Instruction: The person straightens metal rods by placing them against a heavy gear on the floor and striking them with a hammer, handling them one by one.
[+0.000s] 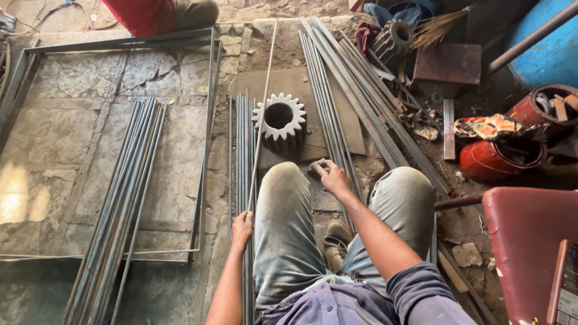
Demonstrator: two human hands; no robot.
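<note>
I sit with both knees up over a stone floor. My left hand grips a long thin steel rod that slants up across the large toothed gear and past it. Beneath that hand lies a bundle of thin rods on the floor. My right hand is closed around a small dark hammer head just beyond my knees, near the wooden board that carries the gear.
Another bundle of rods lies inside a rectangular steel frame at left. Flat steel strips fan out at right. Red cans, a red seat, a second gear and a person in red surround the spot.
</note>
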